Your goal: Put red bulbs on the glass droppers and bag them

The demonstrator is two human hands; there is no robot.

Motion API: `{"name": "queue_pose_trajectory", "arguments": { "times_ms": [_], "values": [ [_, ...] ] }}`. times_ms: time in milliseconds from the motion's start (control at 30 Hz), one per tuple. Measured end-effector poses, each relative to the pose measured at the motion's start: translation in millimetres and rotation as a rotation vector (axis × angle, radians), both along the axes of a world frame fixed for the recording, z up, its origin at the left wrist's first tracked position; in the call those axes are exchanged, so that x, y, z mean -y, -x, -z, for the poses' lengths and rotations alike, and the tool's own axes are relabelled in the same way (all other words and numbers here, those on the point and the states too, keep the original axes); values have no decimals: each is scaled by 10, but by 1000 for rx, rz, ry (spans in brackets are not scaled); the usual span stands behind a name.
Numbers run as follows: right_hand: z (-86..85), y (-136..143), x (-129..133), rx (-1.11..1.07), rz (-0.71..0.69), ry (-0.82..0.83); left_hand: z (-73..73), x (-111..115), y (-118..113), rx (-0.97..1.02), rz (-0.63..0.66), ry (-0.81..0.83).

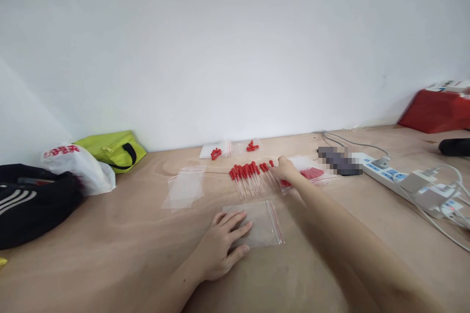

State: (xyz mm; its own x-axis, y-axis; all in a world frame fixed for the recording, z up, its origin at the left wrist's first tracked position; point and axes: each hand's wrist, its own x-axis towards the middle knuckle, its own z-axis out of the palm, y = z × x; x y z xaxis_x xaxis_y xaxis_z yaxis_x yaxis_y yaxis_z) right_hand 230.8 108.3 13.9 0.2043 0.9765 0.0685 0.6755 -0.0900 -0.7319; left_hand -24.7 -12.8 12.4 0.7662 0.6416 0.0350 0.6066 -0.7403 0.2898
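Note:
My left hand (226, 242) lies spread on the left part of a clear zip bag (261, 225) with a red seal line, flat on the table. My right hand (285, 170) reaches to the right end of a row of droppers (247, 178) with red bulbs and thin clear tubes. Its fingers are curled together beside a red-bulbed dropper (271, 163); what they hold, if anything, is hidden. Just beyond that hand lies a clear bag of red-bulbed droppers (312, 173), partly covered by the wrist.
Flat clear bags (187, 187) lie at left. Two small groups of red bulbs (216, 153) rest on bags by the wall. A dark phone-like object (341, 161) and a power strip (382, 173) with cables stand right. A black bag (36, 205) and a green bag (113, 149) sit left.

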Motion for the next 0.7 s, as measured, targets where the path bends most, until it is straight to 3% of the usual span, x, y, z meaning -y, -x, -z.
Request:
{"name": "queue_pose_trajectory", "arguments": {
  "times_ms": [133, 233, 333, 467, 700],
  "values": [
    [62, -113, 354, -65, -65, 26, -6, -1, 4, -12, 0, 11],
    [198, -135, 688, -398, -202, -65, -3, 1, 5, 21, 1, -2],
    [311, -101, 925, -598, -142, -152, 2, 2, 2, 25, -3, -10],
    [373, -38, 1012, -655, -17, -265, 14, -1, -2, 11, -12, -3],
    [433, 32, 985, -714, 3, -284, 26, 1, -2, 0, -13, -8]
  ]
}}
